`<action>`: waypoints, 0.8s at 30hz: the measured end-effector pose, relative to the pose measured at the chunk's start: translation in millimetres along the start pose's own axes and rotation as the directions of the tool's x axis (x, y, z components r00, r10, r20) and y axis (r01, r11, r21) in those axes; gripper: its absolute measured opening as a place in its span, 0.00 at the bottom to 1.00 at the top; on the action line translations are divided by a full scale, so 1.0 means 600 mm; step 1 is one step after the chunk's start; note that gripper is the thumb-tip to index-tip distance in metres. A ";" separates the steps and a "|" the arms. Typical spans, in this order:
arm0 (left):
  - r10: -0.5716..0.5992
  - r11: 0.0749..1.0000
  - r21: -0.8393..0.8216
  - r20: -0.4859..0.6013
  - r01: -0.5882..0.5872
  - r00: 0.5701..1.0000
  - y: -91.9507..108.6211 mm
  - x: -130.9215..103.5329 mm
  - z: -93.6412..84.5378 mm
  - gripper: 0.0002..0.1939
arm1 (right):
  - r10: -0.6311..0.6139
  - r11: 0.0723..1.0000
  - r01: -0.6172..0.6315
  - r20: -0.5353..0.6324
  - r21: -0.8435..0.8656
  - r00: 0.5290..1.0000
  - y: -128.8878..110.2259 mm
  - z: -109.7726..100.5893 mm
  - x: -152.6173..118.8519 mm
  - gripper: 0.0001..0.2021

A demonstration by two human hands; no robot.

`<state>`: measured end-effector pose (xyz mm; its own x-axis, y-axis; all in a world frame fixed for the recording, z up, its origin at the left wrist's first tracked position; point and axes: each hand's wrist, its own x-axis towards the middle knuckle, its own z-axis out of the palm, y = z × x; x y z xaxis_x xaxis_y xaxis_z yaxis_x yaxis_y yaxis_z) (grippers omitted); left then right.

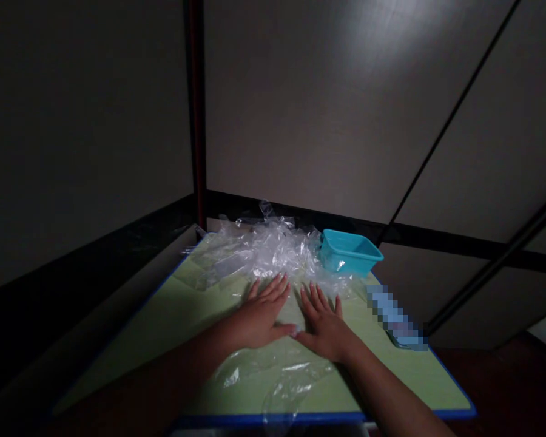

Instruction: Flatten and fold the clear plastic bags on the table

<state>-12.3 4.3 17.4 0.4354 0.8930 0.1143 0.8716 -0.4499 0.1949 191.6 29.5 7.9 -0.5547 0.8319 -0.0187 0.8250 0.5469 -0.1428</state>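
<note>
My left hand [264, 315] lies flat with its fingers spread, palm down at the middle of the green table [164, 340]. Beside it my right hand [324, 325] is also spread flat, and the two thumbs meet or nearly meet. Just beyond the fingertips is a heap of clear plastic bags or film [277, 249]. Nearer to me, another clear plastic sheet [291, 385] lies below the hands and hangs over the table's front edge. Neither hand grips anything.
A turquoise plastic basket [350, 261] stands at the back right, touching the plastic heap. A blurred-out flat object, perhaps a phone [397, 318], lies by the right edge. Grey panelled walls [300, 121] rise behind the table and on the left.
</note>
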 end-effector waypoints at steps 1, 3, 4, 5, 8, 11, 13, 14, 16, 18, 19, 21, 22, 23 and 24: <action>0.046 0.999 -0.021 0.054 -0.045 0.997 0.004 -0.001 0.003 0.43 | 0.002 1.000 -0.002 -0.015 0.007 1.000 0.001 -0.002 0.000 0.45; 0.064 0.997 -0.042 0.116 -0.060 0.991 0.006 -0.002 0.007 0.46 | -0.030 0.999 0.030 -0.004 0.029 1.000 0.003 -0.007 0.001 0.43; 0.052 0.998 -0.042 0.117 -0.048 0.992 0.005 -0.001 0.007 0.47 | -0.058 0.997 0.057 0.020 0.043 0.998 0.004 -0.009 0.002 0.42; 0.037 0.999 -0.039 0.108 -0.033 0.993 0.001 -0.001 0.006 0.47 | -0.085 0.995 0.083 0.050 0.057 0.995 0.006 -0.010 0.003 0.41; -0.003 1.000 -0.028 0.134 0.007 0.991 -0.016 0.001 0.000 0.49 | -0.116 0.991 0.108 0.100 0.083 0.988 0.008 -0.012 0.005 0.40; -0.033 0.999 -0.005 0.204 0.035 0.978 -0.029 0.002 0.000 0.56 | -0.095 0.993 0.089 0.069 0.082 0.993 0.008 -0.011 0.004 0.41; -0.070 0.998 0.015 0.163 0.068 0.984 -0.031 0.002 0.001 0.58 | -0.081 0.994 0.077 0.044 0.074 0.996 0.009 -0.010 0.003 0.41; -0.084 0.996 0.023 0.117 0.082 0.990 -0.030 0.003 0.000 0.57 | -0.074 0.995 0.071 0.035 0.071 0.997 0.010 -0.010 0.003 0.41; -0.095 0.995 0.036 -0.017 0.096 0.995 -0.025 0.005 -0.004 0.54 | -0.061 0.996 0.060 0.011 0.062 0.998 0.013 -0.011 0.002 0.39; -0.088 0.993 0.054 -0.201 0.100 0.976 -0.023 0.009 -0.015 0.50 | -0.041 0.998 0.043 -0.031 0.055 0.999 0.017 -0.010 0.004 0.38; -0.086 0.992 0.061 -0.304 0.109 0.949 -0.025 0.012 -0.022 0.49 | -0.027 0.998 0.030 -0.063 0.054 0.998 0.020 -0.010 0.005 0.37; -0.098 0.988 0.058 -0.482 0.143 0.871 -0.036 0.016 -0.035 0.48 | 0.005 0.998 0.003 -0.138 0.061 0.990 0.023 -0.010 0.009 0.36; -0.115 0.985 0.049 -0.540 0.168 0.834 -0.044 0.018 -0.039 0.48 | 0.023 0.998 -0.011 -0.172 0.070 0.985 0.025 -0.010 0.010 0.35; -0.136 0.980 0.041 -0.567 0.193 0.813 -0.054 0.020 -0.042 0.48 | 0.038 0.996 -0.022 -0.199 0.081 0.979 0.026 -0.010 0.012 0.35; -0.140 0.979 0.048 -0.552 0.199 0.822 -0.063 0.021 -0.042 0.48 | 0.046 0.995 -0.026 -0.210 0.096 0.977 0.026 -0.012 0.012 0.36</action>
<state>-45.5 32.2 36.3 0.1114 0.7892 0.6040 0.9508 -0.2615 0.1664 201.2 44.7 12.4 -0.4808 0.8575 0.1830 0.8251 0.5131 -0.2364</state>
